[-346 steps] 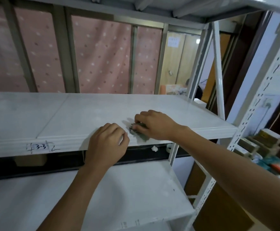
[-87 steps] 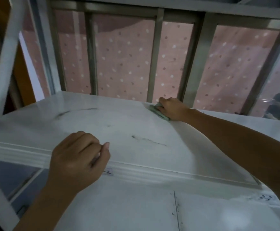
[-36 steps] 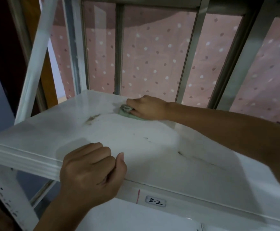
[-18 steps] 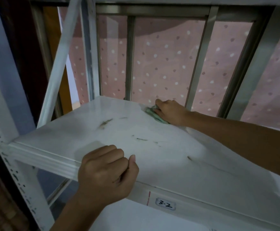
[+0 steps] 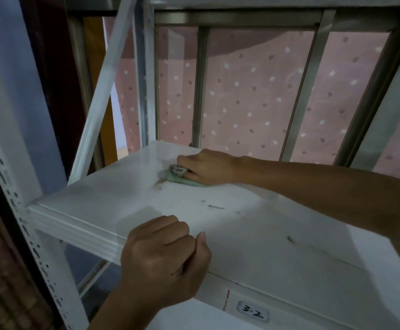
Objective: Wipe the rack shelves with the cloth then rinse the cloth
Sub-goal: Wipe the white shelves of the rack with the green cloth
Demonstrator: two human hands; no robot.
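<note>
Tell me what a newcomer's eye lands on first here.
First, the right hand far back on the white shelf, holding a bunched green cloth against it beside a brownish smear. Next, the left hand, a closed fist resting on the shelf's front edge, with dark streaks on the surface between the two hands. Behind the rack hangs a pink dotted curtain.

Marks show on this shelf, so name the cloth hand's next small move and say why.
Probably slide the right hand with the green cloth a little leftward over the brownish smear, which lies right beside the cloth's edge. The dark streaks nearer the front of the shelf can follow. The left hand rests as a fist on the front edge.
</note>
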